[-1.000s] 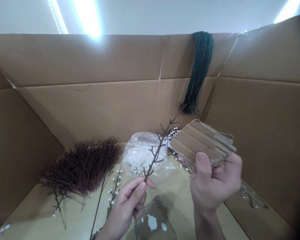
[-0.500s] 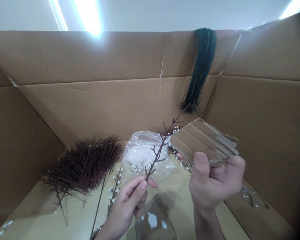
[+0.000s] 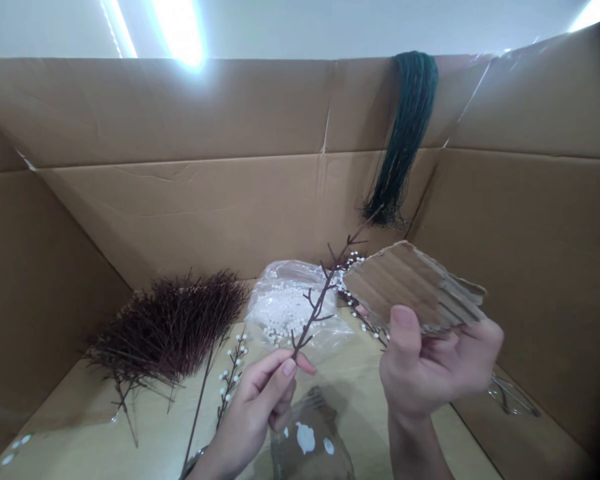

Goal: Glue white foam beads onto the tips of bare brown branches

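Note:
Between thumb and fingers, my left hand (image 3: 260, 407) pinches the lower end of a bare brown twig (image 3: 316, 312). The twig leans up and to the right, its side shoots without beads. My right hand (image 3: 435, 373) grips a torn piece of cardboard (image 3: 405, 283), thumb on the near face and fingers behind it. The twig's upper part passes just left of the cardboard; whether they touch I cannot tell. Below and between my hands lies a brown piece (image 3: 293, 460) with white blobs on it.
A dense pile of brown twigs (image 3: 175, 327) lies at left. A clear plastic bag of white beads (image 3: 285, 307) stands mid-back. White-beaded twigs (image 3: 234, 367) lie beside it. Dark green strands (image 3: 410, 127) hang over the cardboard wall (image 3: 205, 200). Eyeglasses (image 3: 513, 397) lie at right.
My right hand and the cardboard have shifted slightly right. My left hand keeps its pinch on the twig, nearly still.

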Motion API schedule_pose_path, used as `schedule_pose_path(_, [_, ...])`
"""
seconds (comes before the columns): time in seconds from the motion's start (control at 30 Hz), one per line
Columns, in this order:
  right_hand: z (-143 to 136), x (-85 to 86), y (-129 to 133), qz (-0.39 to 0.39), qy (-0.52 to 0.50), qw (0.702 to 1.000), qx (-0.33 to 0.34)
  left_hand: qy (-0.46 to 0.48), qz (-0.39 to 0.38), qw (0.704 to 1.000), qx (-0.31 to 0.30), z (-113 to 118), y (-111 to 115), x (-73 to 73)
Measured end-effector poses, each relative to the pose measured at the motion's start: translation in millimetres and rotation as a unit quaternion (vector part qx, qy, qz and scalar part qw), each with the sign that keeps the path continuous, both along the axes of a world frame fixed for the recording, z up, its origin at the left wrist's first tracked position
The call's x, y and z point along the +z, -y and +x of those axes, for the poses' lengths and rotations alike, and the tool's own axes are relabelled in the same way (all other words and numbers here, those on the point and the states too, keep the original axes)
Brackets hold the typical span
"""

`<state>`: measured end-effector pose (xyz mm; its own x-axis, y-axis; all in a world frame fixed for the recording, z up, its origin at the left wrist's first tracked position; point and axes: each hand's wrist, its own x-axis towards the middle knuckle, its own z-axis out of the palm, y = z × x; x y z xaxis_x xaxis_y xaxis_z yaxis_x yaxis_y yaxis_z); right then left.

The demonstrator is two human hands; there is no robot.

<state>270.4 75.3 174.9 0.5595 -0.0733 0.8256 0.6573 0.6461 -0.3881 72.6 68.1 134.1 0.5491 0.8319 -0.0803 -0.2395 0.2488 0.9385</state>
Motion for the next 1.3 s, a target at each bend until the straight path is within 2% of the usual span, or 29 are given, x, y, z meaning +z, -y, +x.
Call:
schedule_pose_path(0.23, [-1.3, 2.4, 1.8, -0.027, 0.032, 0.999, -0.007, 0.004, -0.002, 1.000, -0.005, 0.9, 0.1, 0.3])
schedule_pose_path(0.43, [1.1, 0.8, 1.0, 0.013, 0.028, 0.999, -0.035, 0.006, -0.002, 1.000, -0.002, 1.3, -0.4, 0.8])
schedule_pose_path(0.6, [-0.5, 0.7, 0.0, -0.008, 0.029, 0.999, -0.028, 0.002, -0.001, 1.000, 0.000, 2.1, -1.5, 0.3])
schedule_pose_path(0.73, [-1.0, 1.0, -2.3, 0.018, 0.007, 0.999, -0.039, 0.003, 0.001, 1.000, -0.002, 1.4, -2.1, -1.1])
schedule_pose_path(0.9, [-2.5, 1.5, -2.3, 0.008, 0.040, 0.998, -0.041, -0.002, 0.001, 1.000, 0.001, 1.4, -0.4, -0.1])
schedule_pose_path(1.17, [-1.1, 1.1, -3.5, 0.005, 0.036, 0.999, -0.037, -0.010, 0.005, 1.000, -0.001, 1.4, -1.6, 0.0])
schedule_pose_path(1.3, [2.3, 0.9, -6.7, 0.084, 0.009, 0.994, -0.072, -0.035, 0.023, 0.999, 0.012, -1.7, -7.5, 0.8])
